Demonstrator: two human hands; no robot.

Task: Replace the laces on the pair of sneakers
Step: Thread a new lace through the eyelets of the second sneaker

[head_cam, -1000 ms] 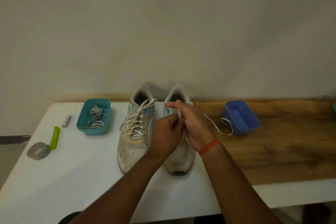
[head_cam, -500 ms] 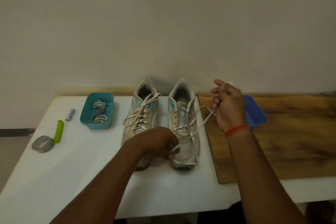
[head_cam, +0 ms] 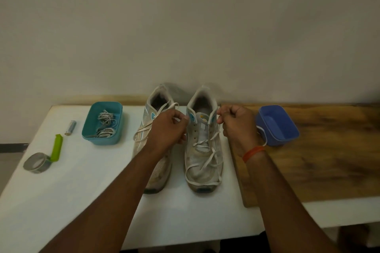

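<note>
Head view: my left hand [head_cam: 168, 127] hides the left sneaker's [head_cam: 152, 150] laces; both hands' fingers now pinch the right sneaker's [head_cam: 202, 150] lace [head_cam: 207, 158], the right hand [head_cam: 236, 123] back from the side.

Plain off-white wall [head_cam: 185, 26] behind; white table [head_cam: 61, 201]; wooden board [head_cam: 329, 170] on right part; dim light.

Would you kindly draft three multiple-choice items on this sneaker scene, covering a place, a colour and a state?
1. Where do the spare laces lie?
A. teal tub
B. blue tub
C. wooden board

2. What colour is the wristband?
A. green
B. orange
C. white

3. How is the left sneaker laced?
A. unlaced
B. partly unlaced
C. fully laced

Key: 1 A, coiled laces sit in the teal tub. 2 B, an orange band circles the right wrist. 3 C, its lace crosses up to the top, unlike the right sneaker.
</note>
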